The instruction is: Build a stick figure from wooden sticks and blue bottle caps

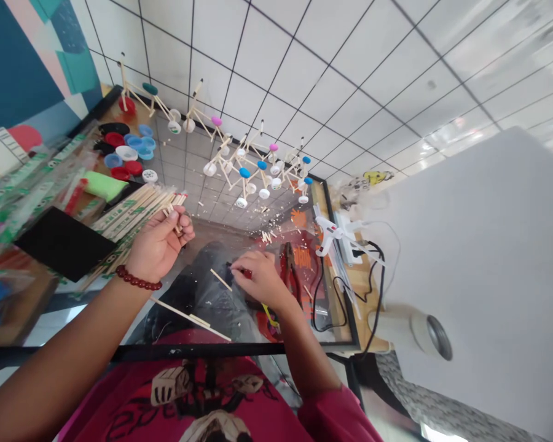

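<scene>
My left hand [168, 236] is closed around several short pale wooden stick pieces [168, 210], their ends showing above the thumb. It is raised beside a spread of wooden chopsticks [133, 216], some in printed green-and-white wrappers. My right hand [260, 275] is low over the glass tabletop with its fingers drawn together. Something small and dark shows at its fingertips, too unclear to name. Just left of these fingertips lies a short wooden stick [221, 280]. A longer stick [191, 318] rests nearer the table's front edge. Red-handled pliers [290, 276] lie right of my right hand.
Several small stick models with bottle-cap wheels [242, 201] stand along the back edge. Loose bottle caps [141, 144] and a black sheet [65, 244] lie at left. Wood bits [268, 236] are scattered mid-table. A white glue gun [328, 233] with a black cable sits at right.
</scene>
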The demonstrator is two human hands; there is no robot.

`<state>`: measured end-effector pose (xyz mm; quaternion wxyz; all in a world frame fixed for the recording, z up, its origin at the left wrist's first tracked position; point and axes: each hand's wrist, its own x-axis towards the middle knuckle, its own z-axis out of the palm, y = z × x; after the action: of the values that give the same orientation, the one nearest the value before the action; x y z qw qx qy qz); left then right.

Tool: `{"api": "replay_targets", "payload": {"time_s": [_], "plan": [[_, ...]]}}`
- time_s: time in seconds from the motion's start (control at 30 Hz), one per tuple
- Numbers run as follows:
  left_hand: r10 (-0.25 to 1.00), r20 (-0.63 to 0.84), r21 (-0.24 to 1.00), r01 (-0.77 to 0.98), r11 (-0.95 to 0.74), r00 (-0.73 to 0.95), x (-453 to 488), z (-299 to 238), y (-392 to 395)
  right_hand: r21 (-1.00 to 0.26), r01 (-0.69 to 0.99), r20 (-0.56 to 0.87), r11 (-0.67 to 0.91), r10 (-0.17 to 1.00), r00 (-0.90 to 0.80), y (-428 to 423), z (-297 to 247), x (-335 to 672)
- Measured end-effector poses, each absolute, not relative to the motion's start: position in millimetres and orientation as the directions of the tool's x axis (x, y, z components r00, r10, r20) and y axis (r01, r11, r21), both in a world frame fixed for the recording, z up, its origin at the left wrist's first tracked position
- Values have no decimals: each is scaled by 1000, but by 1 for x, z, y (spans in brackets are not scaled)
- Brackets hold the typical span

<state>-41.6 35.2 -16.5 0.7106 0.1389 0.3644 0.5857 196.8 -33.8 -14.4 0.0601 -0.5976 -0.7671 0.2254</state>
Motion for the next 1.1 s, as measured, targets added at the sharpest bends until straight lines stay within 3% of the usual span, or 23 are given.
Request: {"api": "replay_targets", "payload": {"time_s": [0.1, 0.27, 0.37, 0.5, 0.67, 0.97, 1.1], "plan": [[929, -367, 610, -741, 281, 49, -42, -14, 35, -483, 813, -106, 324, 901, -422, -39, -8, 181], [909, -415, 596, -740, 312, 49, -40, -14, 36, -354, 755, -96, 552, 782, -616, -40, -9, 131], [915, -402, 591, -755, 285, 30, -43, -13, 38, -280, 749, -111, 600, 755, -646, -37, -16, 110], [921, -389, 549, -810, 206, -30, -53, -11, 44, -243, 811, -135, 533, 809, -572, -23, -20, 110], [928, -372, 494, -850, 183, -16, -61, -12, 48, -312, 875, -160, 371, 887, -433, 9, -14, 113], [908, -418, 474, -853, 219, 1, -56, -12, 48, -240, 872, -143, 425, 873, -465, 33, -19, 99], [901, -433, 457, -858, 237, 18, -54, -10, 46, -227, 942, -116, 246, 954, -276, 32, -12, 137]]}}
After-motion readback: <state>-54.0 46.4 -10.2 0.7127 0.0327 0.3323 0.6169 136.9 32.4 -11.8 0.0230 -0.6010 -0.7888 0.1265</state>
